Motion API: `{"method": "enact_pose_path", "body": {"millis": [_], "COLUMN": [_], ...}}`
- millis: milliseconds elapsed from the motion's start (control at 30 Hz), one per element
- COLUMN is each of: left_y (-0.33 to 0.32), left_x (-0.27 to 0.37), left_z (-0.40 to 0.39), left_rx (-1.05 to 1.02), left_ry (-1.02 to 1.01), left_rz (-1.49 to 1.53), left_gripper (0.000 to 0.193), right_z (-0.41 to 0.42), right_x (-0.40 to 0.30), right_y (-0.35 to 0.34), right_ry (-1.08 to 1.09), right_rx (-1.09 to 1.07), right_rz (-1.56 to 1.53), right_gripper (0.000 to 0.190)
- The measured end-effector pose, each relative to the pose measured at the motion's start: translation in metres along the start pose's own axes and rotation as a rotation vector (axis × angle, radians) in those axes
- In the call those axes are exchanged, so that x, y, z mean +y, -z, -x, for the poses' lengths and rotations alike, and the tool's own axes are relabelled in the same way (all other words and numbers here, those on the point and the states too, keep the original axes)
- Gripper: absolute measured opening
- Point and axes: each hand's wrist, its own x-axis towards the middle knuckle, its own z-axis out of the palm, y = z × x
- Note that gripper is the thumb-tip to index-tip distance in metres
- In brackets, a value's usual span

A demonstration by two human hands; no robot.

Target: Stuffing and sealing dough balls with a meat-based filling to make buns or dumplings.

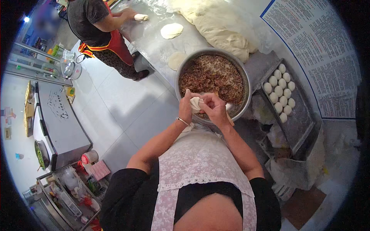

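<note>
My left hand (186, 107) cups a piece of pleated white dough (195, 104), its folds gathered at the top. The fingers of my right hand (215, 109) pinch the dough's edge from the other side. Both hands are over the near part of a large metal bowl (177, 75) of crumbly reddish-brown filling (211, 76). A thin, light-coloured stick (230, 119) shows beneath my right hand; whether I grip it cannot be told. A flat dough round (176, 60) lies left of the bowl on the floury metal table (190, 42).
A large dough mass (222, 31) under plastic lies behind the bowl. At right, a dark tray (300, 130) carries several white dough balls (278, 91). Across the table a co-worker's hand (127, 14) touches a dough piece (141, 17), near another flat round (171, 30).
</note>
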Motion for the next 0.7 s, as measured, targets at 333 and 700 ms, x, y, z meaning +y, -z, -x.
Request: {"method": "enact_pose_path", "body": {"millis": [333,700], "left_y": [-0.003,-0.009], "left_x": [0.023,0.033], "left_z": [-0.001,-0.011], "left_rx": [-0.193,-0.181], "left_ry": [-0.075,0.021], "left_rz": [-0.203,-0.292], "left_gripper": [0.05,0.039], "right_z": [-0.006,0.001], "right_x": [-0.024,-0.028], "right_y": [0.006,0.001], "right_ry": [-0.381,0.287], "right_rx": [-0.118,0.046], "right_rz": [-0.274,0.39], "right_gripper": [0.022,0.02]}}
